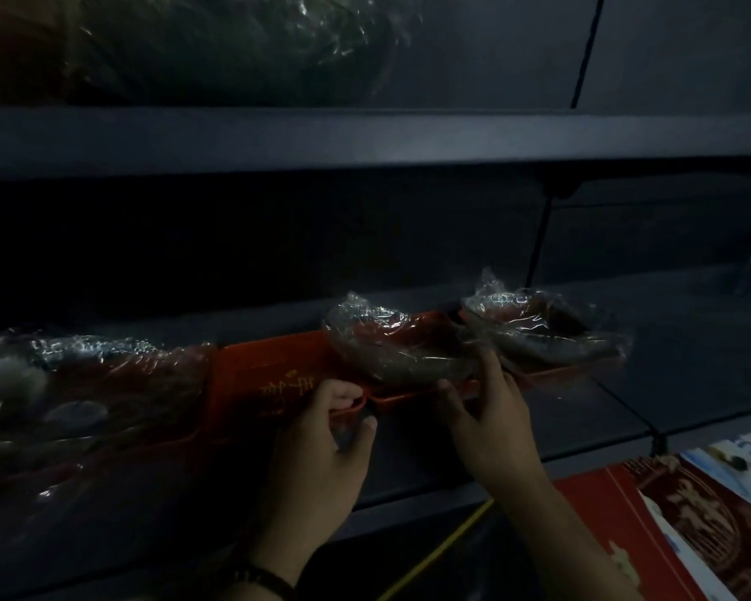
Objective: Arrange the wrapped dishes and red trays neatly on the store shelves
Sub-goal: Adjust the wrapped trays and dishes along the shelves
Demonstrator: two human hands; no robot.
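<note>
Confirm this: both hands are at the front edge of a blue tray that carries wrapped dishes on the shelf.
Not quite: the tray is red, not blue, as the head view shows. The rest holds: the left hand and the right hand are at its front edge, and it carries wrapped dishes on the shelf.

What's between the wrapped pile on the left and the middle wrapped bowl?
Only bare red tray with gold writing on it, as the head view shows.
</note>
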